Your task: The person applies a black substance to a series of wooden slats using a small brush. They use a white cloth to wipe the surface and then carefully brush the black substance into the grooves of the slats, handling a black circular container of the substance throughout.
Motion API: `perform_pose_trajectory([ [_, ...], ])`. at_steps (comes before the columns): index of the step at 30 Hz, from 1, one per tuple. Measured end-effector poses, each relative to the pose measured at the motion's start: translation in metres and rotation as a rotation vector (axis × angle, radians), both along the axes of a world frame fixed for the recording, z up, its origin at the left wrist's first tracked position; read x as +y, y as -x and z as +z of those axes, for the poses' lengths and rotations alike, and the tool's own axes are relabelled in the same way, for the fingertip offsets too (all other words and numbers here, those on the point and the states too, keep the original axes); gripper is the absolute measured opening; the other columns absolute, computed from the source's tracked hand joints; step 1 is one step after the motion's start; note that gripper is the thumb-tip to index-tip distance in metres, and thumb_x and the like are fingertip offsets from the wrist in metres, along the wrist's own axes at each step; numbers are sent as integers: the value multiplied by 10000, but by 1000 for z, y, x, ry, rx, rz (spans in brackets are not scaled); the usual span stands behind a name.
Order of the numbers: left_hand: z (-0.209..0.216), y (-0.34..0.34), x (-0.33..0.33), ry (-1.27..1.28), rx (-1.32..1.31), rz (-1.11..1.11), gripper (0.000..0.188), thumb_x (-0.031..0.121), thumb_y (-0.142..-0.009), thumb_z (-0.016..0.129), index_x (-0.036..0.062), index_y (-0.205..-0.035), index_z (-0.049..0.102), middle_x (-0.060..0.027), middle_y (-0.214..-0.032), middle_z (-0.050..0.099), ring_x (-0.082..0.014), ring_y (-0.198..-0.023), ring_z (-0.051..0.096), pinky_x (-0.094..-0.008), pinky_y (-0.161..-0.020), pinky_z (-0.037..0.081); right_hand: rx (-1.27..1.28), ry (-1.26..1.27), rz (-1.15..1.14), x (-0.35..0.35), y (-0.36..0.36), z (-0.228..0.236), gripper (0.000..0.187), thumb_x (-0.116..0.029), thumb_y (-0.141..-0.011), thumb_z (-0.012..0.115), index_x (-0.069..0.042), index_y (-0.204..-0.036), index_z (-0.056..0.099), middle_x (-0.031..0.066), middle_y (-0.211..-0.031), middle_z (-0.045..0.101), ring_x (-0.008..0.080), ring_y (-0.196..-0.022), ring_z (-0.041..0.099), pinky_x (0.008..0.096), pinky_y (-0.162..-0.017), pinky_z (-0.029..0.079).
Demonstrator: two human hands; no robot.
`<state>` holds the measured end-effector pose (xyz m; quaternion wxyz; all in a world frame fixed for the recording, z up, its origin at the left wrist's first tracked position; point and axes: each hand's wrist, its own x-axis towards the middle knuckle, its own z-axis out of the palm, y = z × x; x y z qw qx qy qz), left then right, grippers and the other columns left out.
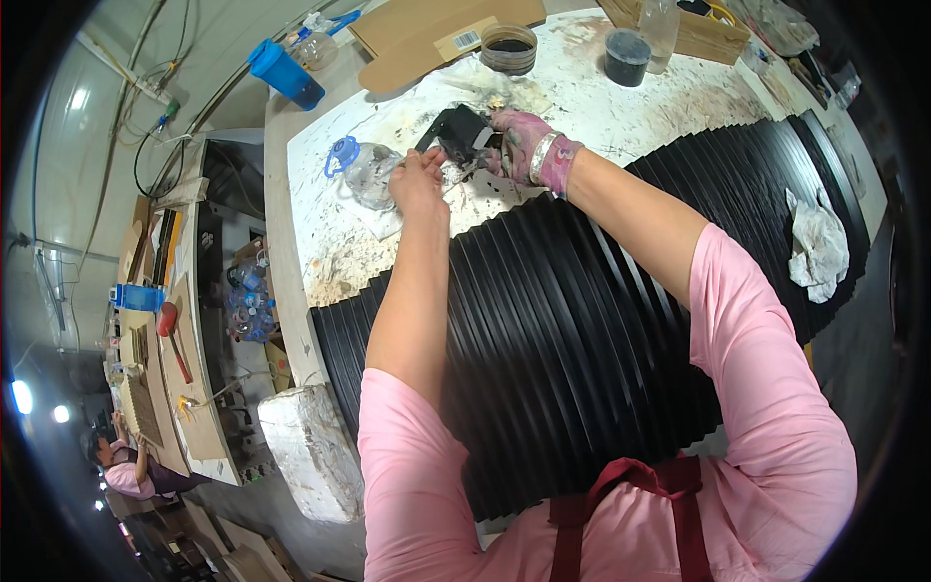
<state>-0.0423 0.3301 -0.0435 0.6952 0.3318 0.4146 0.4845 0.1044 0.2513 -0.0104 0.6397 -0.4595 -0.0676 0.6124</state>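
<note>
My bare left hand (421, 182) has its fingers drawn in, gripping the left edge of a small black flat-sided piece (460, 131) over the white worktop (325, 233). From the other side, my right hand (526, 147), in a stained pink patterned glove, is closed on the same piece. What the piece is exactly, I cannot make out. Beside my left hand is a clear plastic bottle (367, 178) with a blue cap and ring handle. A long black pleated bellows (553, 320) lies across the near side of the worktop, under my forearms.
Toward the far edge stand a blue cup (284, 74), a cardboard box (427, 34), an open round tub (509, 50) and a lidded container of dark stuff (627, 58). A crumpled white cloth (818, 244) rests on the bellows. Another person (131, 470) works at far left.
</note>
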Motion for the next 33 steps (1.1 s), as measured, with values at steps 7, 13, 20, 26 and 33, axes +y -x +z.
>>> perform_pose_trajectory([
  [7, 20, 9, 3, -432, 434, -51, 173, 147, -980, 526, -13, -915, 535, -99, -732, 675, -142, -612, 645, -242, -519, 449, -260, -53, 83, 5, -19, -14, 226, -309, -906, 637, -122, -1032, 619, 59, -810, 630, 179, -682, 622, 316, -583, 522],
  [13, 47, 11, 0, -758, 734, -102, 192, 146, -958, 544, -32, -894, 577, -99, -707, 682, -140, -603, 648, -282, -589, 491, -1311, -87, 146, 14, -23, -8, 392, -361, -848, 686, -34, -1058, 644, 147, -934, 689, 255, -869, 661, 352, -806, 501],
  [20, 54, 2, -8, -838, 737, -159, 181, 144, -957, 534, -20, -909, 592, -97, -717, 693, -145, -603, 650, -285, -604, 495, -1440, -1, 53, 32, 6, 11, 415, -374, -849, 680, -53, -1107, 622, 194, -1030, 676, 358, -982, 641, 411, -855, 491],
  [26, 48, 0, -3, -1027, 1065, -101, 161, 147, -955, 535, 2, -920, 596, -92, -686, 683, -165, -599, 661, -296, -597, 496, -1254, -28, 48, 47, 0, 17, 394, -363, -852, 684, -61, -1100, 630, 192, -1051, 673, 346, -999, 640, 410, -869, 487],
  [33, 55, -4, -12, -1039, 1069, -148, 196, 186, -945, 551, 7, -885, 602, -94, -669, 677, -215, -616, 669, -344, -616, 500, -1284, 43, 62, 41, -7, 9, 384, -351, -843, 693, -54, -1083, 646, 204, -1045, 674, 344, -975, 648, 391, -867, 490],
])
